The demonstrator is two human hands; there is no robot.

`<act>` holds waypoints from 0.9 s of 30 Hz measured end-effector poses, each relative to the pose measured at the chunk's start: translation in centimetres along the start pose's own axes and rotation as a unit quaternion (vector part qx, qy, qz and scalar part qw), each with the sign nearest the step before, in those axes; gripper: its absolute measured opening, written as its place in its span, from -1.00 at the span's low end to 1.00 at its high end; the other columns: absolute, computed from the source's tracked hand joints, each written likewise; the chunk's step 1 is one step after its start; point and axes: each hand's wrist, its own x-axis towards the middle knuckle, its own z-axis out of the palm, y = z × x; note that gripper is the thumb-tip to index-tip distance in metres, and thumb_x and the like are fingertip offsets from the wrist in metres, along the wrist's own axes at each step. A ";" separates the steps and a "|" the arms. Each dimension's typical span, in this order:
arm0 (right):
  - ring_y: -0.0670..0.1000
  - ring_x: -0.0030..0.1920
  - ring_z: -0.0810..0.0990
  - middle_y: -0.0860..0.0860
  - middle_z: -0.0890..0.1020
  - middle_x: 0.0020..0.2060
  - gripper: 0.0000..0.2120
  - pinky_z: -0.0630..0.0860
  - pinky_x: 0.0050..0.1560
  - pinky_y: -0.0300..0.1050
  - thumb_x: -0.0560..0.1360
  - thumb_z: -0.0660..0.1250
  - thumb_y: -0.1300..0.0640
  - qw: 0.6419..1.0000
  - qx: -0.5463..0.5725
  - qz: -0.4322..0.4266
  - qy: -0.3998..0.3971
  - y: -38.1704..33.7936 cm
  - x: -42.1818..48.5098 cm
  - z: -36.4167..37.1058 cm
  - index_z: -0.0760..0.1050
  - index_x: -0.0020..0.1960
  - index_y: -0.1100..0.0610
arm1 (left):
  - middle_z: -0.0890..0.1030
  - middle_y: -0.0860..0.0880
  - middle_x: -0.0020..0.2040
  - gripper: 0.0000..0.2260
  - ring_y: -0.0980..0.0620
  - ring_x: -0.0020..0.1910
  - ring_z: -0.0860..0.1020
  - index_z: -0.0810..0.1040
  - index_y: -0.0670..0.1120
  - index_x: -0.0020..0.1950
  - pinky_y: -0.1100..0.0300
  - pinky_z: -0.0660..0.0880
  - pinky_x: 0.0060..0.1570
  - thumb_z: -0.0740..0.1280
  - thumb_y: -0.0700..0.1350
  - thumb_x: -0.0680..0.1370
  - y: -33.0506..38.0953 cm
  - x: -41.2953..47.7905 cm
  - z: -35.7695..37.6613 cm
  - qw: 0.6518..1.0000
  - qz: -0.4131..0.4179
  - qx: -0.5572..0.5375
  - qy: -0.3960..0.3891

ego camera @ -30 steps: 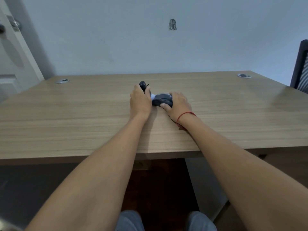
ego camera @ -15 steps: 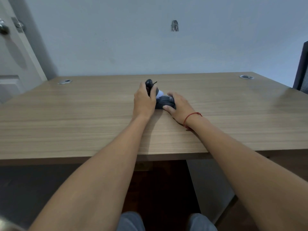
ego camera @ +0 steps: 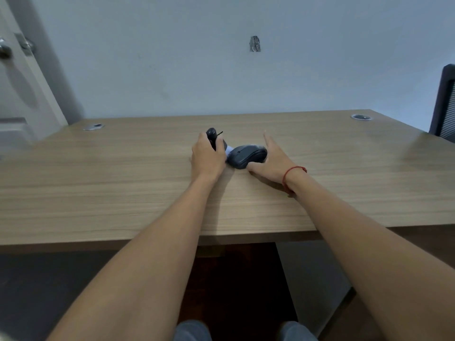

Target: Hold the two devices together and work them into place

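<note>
Computer mouse [ego camera: 248, 154] mid-frame on counter [ego camera: 123, 193]: right hand [ego camera: 272, 157] splayed wide, thumb touching; left hand [ego camera: 206, 157] grips small black part [ego camera: 213, 139], unfinished

The left hand [ego camera: 208, 156] covers most of a small dark object [ego camera: 213, 139], so its kind is not clear. A white thing [ego camera: 229, 150] shows only as a sliver between this hand and the mouse [ego camera: 248, 153]. The chair [ego camera: 445, 102] at the right and the door [ego camera: 17, 82] at the left are cut by the picture edges.
</note>
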 end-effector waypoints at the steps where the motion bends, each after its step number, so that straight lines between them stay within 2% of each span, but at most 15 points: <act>1: 0.09 0.52 0.29 0.08 0.28 0.54 0.03 0.31 0.41 -0.07 0.34 0.53 0.01 1.000 0.014 0.020 0.003 0.0 -0.1 0.1 0.00 0.62 0.09 | 0.50 -0.03 -0.16 -0.79 -0.07 -0.13 0.47 0.43 -0.16 -0.06 0.12 0.40 -0.10 0.24 0.00 0.57 0.1 0.0 0.0 1.000 0.008 -0.018 0.010; 4: 0.06 0.25 0.52 0.02 0.53 0.26 -0.01 0.51 0.23 -0.01 0.07 0.55 -0.33 0.997 -0.007 0.061 0.039 -0.5 -0.4 1.0 0.33 0.37 0.08 | 0.50 0.05 -0.27 -0.75 0.01 -0.23 0.49 0.46 -0.15 -0.10 0.38 0.36 -0.29 0.28 0.04 0.55 0.5 -0.1 -0.2 0.995 0.031 -0.093 0.019; 7: 0.09 0.19 0.57 0.04 0.57 0.18 -0.02 0.55 0.21 0.07 0.06 0.48 -0.45 0.992 -0.087 0.064 0.064 -1.0 0.0 1.8 0.43 0.30 0.11 | 0.58 -0.05 -0.23 -0.76 -0.02 -0.22 0.53 0.49 -0.18 -0.12 0.37 0.35 -0.32 0.31 0.01 0.53 0.5 -0.2 0.1 0.995 0.065 -0.077 -0.018; 11: 0.10 0.28 0.51 0.06 0.51 0.25 0.02 0.50 0.25 0.03 0.11 0.45 -0.48 0.988 -0.110 0.070 0.087 -1.0 0.3 2.1 0.39 0.35 0.14 | 0.61 -0.16 -0.12 -0.76 -0.12 -0.15 0.52 0.50 -0.23 -0.03 0.13 0.43 -0.17 0.30 -0.04 0.54 0.0 0.0 0.5 0.999 0.048 -0.008 -0.008; 14: 0.11 0.28 0.51 0.06 0.49 0.26 -0.03 0.51 0.26 0.07 0.14 0.47 -0.42 0.989 -0.099 0.074 0.084 -1.0 0.4 2.1 0.39 0.36 0.14 | 0.56 -0.12 -0.17 -0.77 -0.06 -0.21 0.45 0.48 -0.23 -0.05 0.17 0.34 -0.21 0.29 -0.04 0.55 -0.1 0.1 0.4 0.999 0.035 0.004 0.007; 18: 0.14 0.23 0.55 0.03 0.54 0.21 -0.17 0.52 0.24 0.11 0.17 0.47 -0.31 0.993 -0.076 0.058 0.069 -1.1 0.3 1.9 0.40 0.29 0.11 | 0.45 0.04 -0.34 -0.79 0.05 -0.35 0.41 0.41 -0.14 -0.18 0.29 0.25 -0.33 0.28 -0.02 0.55 0.8 -0.5 0.1 0.995 0.091 -0.047 0.007; 20: 0.13 0.25 0.53 0.02 0.55 0.24 -0.12 0.48 0.28 0.11 0.18 0.47 -0.30 0.994 -0.077 0.042 0.062 -1.1 0.0 2.0 0.34 0.35 0.10 | 0.47 0.02 -0.34 -0.79 0.02 -0.35 0.44 0.41 -0.16 -0.16 0.26 0.28 -0.32 0.28 -0.04 0.55 0.9 -0.7 0.0 0.994 0.107 -0.035 -0.006; 24: 0.12 0.30 0.50 0.01 0.52 0.29 0.06 0.44 0.33 0.11 0.16 0.47 -0.29 0.995 -0.067 0.033 0.066 -1.2 -0.4 2.0 0.16 0.51 0.10 | 0.61 -0.23 -0.10 -0.77 -0.22 -0.12 0.54 0.47 -0.26 -0.01 0.02 0.45 -0.16 0.25 -0.07 0.58 0.4 -0.4 0.1 0.995 0.080 0.054 -0.005; 27: 0.11 0.32 0.50 0.02 0.52 0.30 0.10 0.41 0.36 0.14 0.15 0.48 -0.28 0.996 -0.064 0.028 0.056 -1.1 -0.3 1.9 0.13 0.53 0.13 | 0.57 -0.12 -0.25 -0.80 -0.10 -0.28 0.48 0.43 -0.19 -0.13 0.11 0.41 -0.25 0.27 -0.07 0.57 1.0 -0.8 0.0 0.990 0.138 -0.012 0.002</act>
